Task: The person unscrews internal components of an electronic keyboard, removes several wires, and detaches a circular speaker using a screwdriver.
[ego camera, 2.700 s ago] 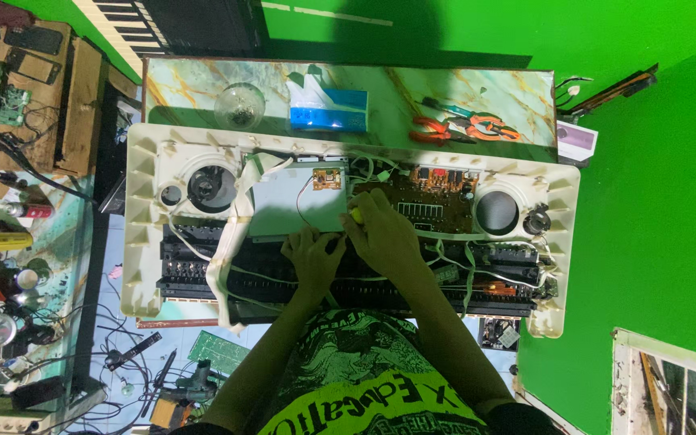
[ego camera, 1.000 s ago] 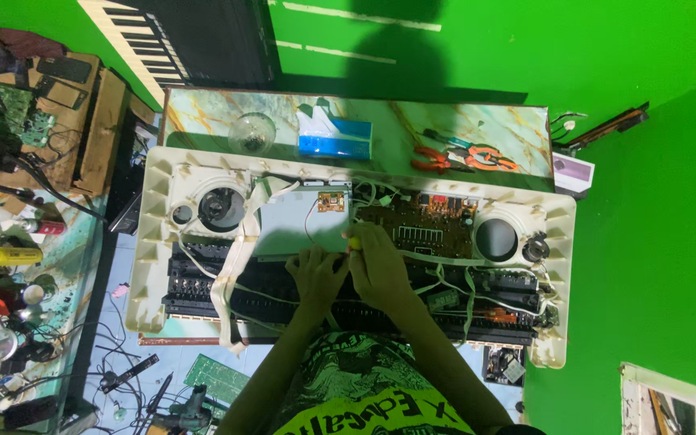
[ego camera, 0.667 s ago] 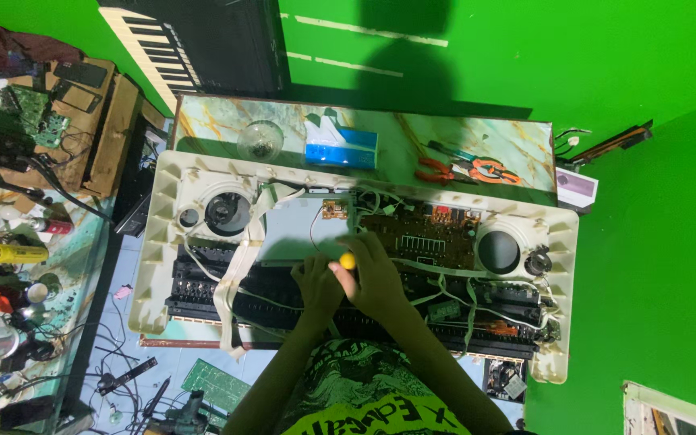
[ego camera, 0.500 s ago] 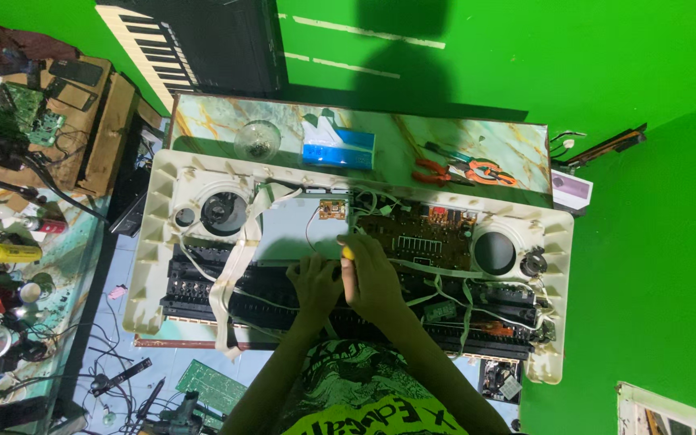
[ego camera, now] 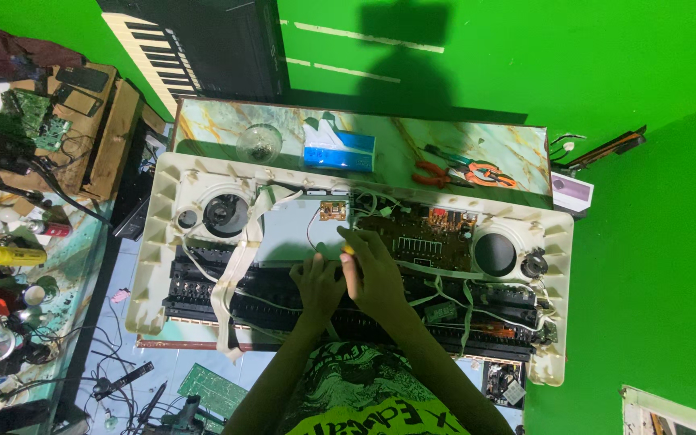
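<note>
Right hand (ego camera: 376, 274) fingers grip a yellow-handled tool (ego camera: 348, 250) inside the opened keyboard (ego camera: 557, 242). Left hand (ego camera: 317, 283) rests curled beside it (grip unclear). Ribbon cables (ego camera: 235, 266) cross nearby; pliers (ego camera: 461, 172) lie on the worktop (ego camera: 203, 121)

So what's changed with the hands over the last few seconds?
Little. The right hand still grips the yellow-handled tool, its tip near the middle of the opened cream plastic keyboard shell, shifted only slightly. The left hand stays beside it on the black key assembly. Nothing was let go; the orange-handled pliers lie unmoved.

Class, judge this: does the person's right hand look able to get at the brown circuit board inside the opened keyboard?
Probably yes: the right hand rests beside the brown circuit board, with only loose wires between.
</note>
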